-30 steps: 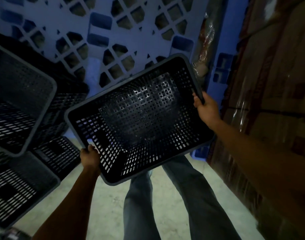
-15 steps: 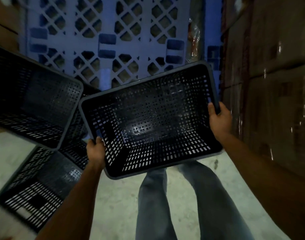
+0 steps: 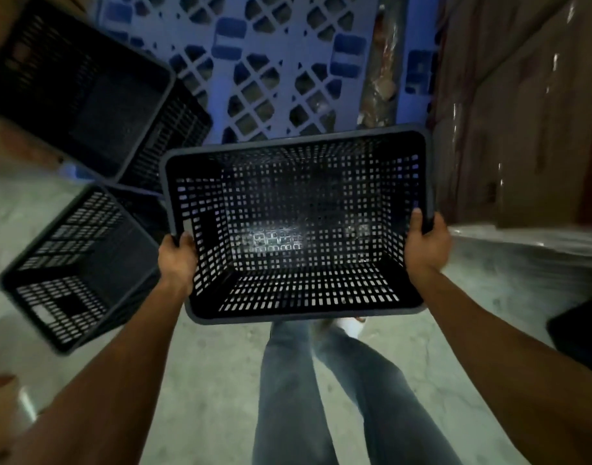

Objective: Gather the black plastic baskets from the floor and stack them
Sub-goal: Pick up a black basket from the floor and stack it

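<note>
I hold a black perforated plastic basket [image 3: 298, 226] in front of me, open side towards me, above my legs. My left hand [image 3: 177, 260] grips its left rim and my right hand [image 3: 426, 246] grips its right rim. To the left, a second black basket [image 3: 76, 270] lies tilted on the pale floor. A third black basket [image 3: 86, 95] sits higher at the upper left, resting on more black baskets whose sides show beneath it [image 3: 177, 135].
A blue lattice pallet [image 3: 271, 62] stands upright behind the baskets. Wrapped cardboard cartons [image 3: 523, 112] form a wall on the right. A dark object [image 3: 580, 333] sits at the right edge. My legs in jeans [image 3: 321, 397] stand on the concrete floor.
The basket in my hands has levelled out and moved right and lower in view. The view has swung, bringing the floor baskets further into sight on the left.
</note>
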